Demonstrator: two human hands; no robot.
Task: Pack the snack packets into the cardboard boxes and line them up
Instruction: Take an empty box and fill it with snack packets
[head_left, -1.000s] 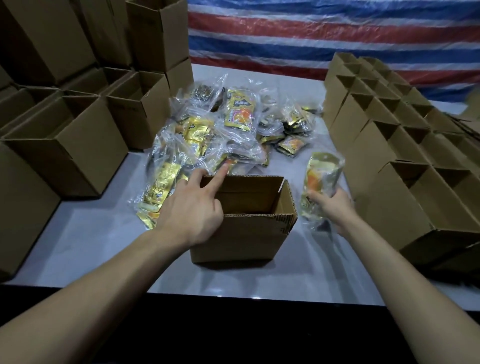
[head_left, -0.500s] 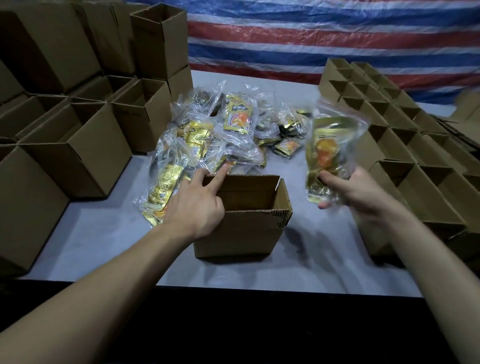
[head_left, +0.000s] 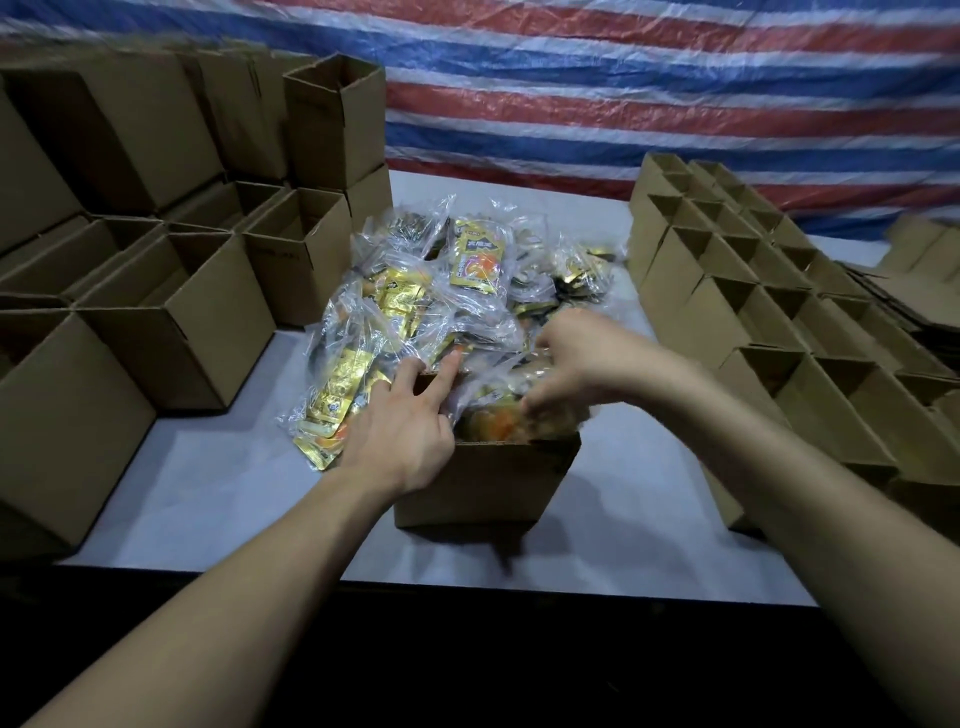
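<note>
Open cardboard box (head_left: 483, 478) is steadied at its rim by left hand (head_left: 402, 439), grip spread; snack packet (head_left: 498, 415) is pressed inside, clamped by right hand (head_left: 576, 364). Loose packets (head_left: 415, 301) are heaped behind on bench (head_left: 639, 499).

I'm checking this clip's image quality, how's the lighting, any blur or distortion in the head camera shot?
Head view: dim overall, near edge nearly black; glare on the clear wrappers of the snack packets; motion blur on the right hand over the cardboard box; the left hand is sharper; wide-angle bending leans the stacked boxes outward.
</note>
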